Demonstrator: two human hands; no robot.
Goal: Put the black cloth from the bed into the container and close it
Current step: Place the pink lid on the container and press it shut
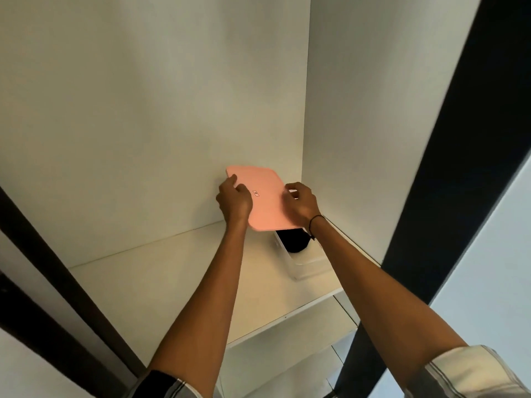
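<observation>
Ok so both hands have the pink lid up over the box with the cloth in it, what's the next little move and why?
Probably lower the lid squarely onto the box and press it down. Both the left hand and the right hand hold it tilted above the box, whose near part is uncovered, with the black cloth already inside.

I'm seeing the pink lid (265, 201) hanging tilted over the container (306, 261), blocking most of its mouth; only the near end's showing open. Back wall and rt side panel (373, 124) are boxing it in. Shelf (172, 277) to the left's lying free.
</observation>
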